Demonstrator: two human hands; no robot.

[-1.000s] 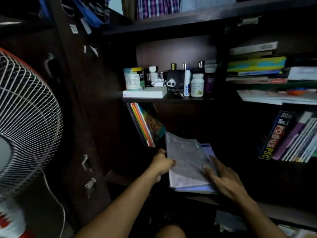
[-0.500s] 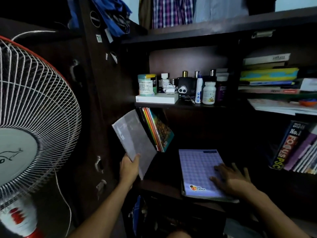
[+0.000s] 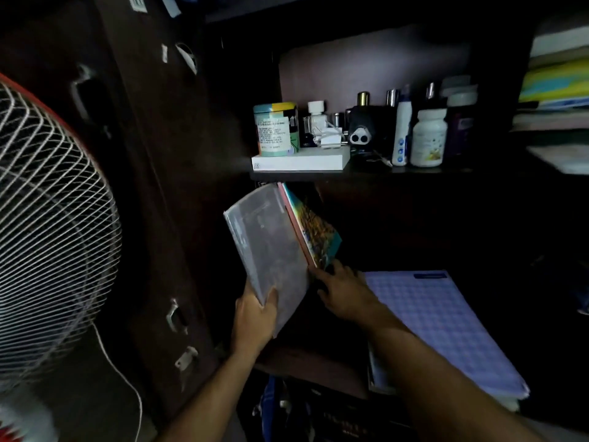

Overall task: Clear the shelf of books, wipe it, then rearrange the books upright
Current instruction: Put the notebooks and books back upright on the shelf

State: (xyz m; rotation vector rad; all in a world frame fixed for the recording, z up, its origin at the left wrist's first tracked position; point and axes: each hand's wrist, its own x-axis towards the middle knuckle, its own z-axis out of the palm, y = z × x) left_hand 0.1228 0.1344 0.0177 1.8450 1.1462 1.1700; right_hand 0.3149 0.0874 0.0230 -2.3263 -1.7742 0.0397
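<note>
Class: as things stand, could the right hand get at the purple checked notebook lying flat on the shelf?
Probably yes: the right hand is free beside the purple checked notebook, and nothing lies between them.

You've got the grey book (image 3: 267, 247) at frame centre, tilted w/ its top leaning right against the colourful books (image 3: 314, 232) standing slanted under the upper shelf. Its cover is dull, plastic-looking. The checked lilac notebook (image 3: 446, 327) lies flat at lower right on the dark wood shelf (image 3: 306, 362), atop approx. one more book.
</note>
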